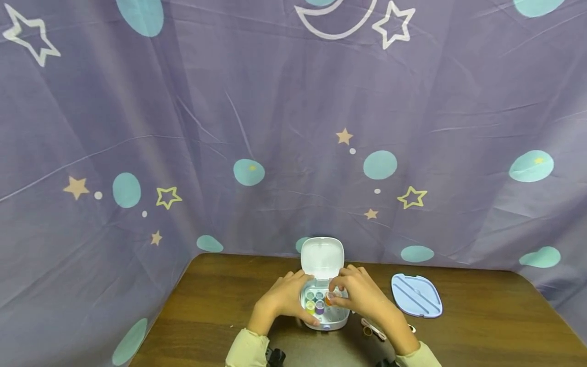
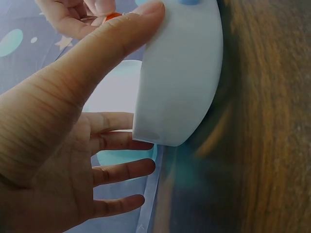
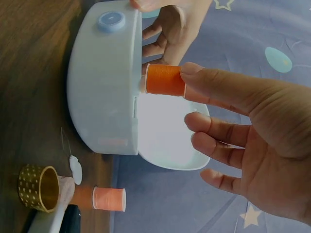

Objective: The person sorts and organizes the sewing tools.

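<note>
An open white sewing box [image 1: 332, 323] stands on the table with its lid [image 1: 322, 258] raised at the back. Yellow [image 1: 310, 307], purple [image 1: 319, 307] and greenish thread spools sit upright in its left part. My left hand [image 1: 286, 296] grips the box's left side, thumb at the front rim and fingers toward the back. Between thumb and forefinger, my right hand [image 1: 359, 291] pinches an orange thread spool [image 3: 165, 80]. In the right wrist view that spool is at the box's open top, its lower end by a pale peg.
Right of the box lie a gold dotted thimble [image 3: 39, 188], a needle threader [image 3: 75, 170], a peach thread spool [image 3: 109, 199] and a white-handled tool [image 3: 59, 208]. Farther right is a light blue tray [image 1: 417, 295] with slots. A patterned cloth [image 1: 293, 102] hangs behind the wooden table [image 1: 495, 326].
</note>
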Motion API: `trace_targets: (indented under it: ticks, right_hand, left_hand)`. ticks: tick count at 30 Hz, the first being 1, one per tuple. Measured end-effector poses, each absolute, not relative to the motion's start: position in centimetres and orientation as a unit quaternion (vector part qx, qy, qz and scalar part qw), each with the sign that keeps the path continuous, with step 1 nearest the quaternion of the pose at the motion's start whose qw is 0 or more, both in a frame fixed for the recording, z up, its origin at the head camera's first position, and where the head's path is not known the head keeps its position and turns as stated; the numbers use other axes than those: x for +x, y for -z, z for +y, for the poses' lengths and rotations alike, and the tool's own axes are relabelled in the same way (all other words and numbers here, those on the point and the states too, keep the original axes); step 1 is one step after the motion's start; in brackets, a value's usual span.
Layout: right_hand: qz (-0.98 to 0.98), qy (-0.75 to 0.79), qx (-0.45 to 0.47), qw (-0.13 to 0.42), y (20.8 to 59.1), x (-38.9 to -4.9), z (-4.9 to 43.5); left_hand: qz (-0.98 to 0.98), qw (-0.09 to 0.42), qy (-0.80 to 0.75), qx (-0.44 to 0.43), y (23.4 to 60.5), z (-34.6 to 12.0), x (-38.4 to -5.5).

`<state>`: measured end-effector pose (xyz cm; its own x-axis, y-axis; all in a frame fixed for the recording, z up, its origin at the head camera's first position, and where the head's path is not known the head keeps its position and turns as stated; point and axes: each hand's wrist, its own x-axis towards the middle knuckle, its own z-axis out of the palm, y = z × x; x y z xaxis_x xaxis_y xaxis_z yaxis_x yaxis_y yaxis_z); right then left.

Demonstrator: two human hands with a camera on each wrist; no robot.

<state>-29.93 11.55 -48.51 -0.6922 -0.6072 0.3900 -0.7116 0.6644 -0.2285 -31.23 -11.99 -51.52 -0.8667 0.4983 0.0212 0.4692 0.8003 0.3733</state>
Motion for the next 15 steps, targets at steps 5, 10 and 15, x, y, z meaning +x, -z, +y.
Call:
trace_targets:
  ticks: [5,10,15]
  right_hand:
    - [-0.904,-0.177,0.363,0.141,48.8,-30.0,11.6]
    - [-0.907,-0.17,0.36,0.139,49.3,-30.1,11.4]
    - [-0.911,-0.165,0.353,0.136,49.8,-30.2,11.3]
  left_hand:
    - [0.947,0.039,-0.192,0.256,51.6,-12.0,-31.1]
    - [0.946,0.037,-0.195,0.257,51.5,-12.1,-31.1]
    - [0.945,0.032,-0.191,0.264,51.5,-12.1,-31.3]
